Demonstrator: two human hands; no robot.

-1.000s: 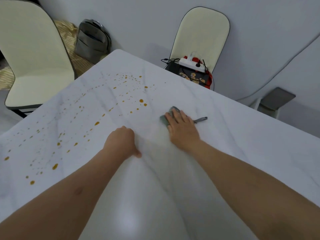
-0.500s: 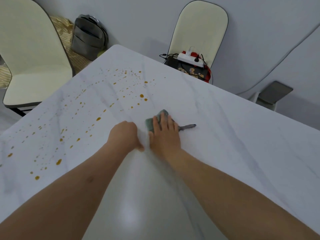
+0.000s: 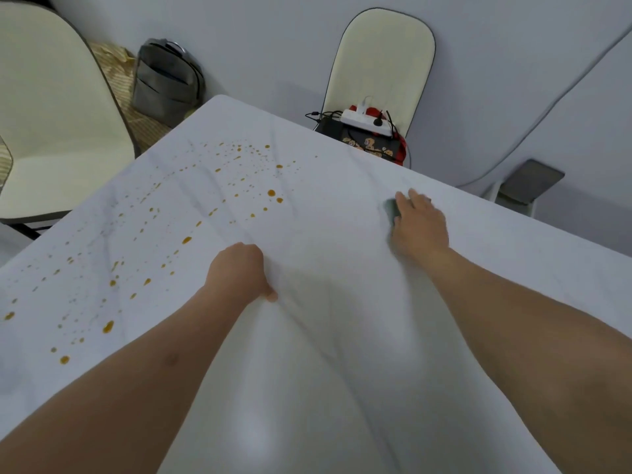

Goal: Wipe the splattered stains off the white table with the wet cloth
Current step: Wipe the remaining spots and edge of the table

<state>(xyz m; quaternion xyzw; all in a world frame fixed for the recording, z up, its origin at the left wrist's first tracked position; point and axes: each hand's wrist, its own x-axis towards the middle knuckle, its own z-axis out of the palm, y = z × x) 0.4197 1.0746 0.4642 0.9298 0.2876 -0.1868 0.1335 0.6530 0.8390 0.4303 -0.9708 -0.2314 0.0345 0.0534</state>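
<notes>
The white marbled table (image 3: 342,336) fills the view. Orange-brown stains (image 3: 271,192) are splattered across its left half, from the near left edge up to the far corner. My right hand (image 3: 419,224) lies flat, fingers straight, pressing the grey-green wet cloth (image 3: 392,209) onto the table right of the stains; only the cloth's left edge shows past my fingers. My left hand (image 3: 237,273) rests on the table as a curled fist holding nothing, just right of the stained area.
A cream chair (image 3: 51,131) stands at the left, another (image 3: 381,66) behind the far edge carries a white power strip (image 3: 367,119) and dark items. A grey backpack (image 3: 164,80) sits on the floor. A small stand (image 3: 533,181) is at the right.
My right hand has swept the cloth from beside my left fist out to the right and farther away. The left fist has stayed in place.
</notes>
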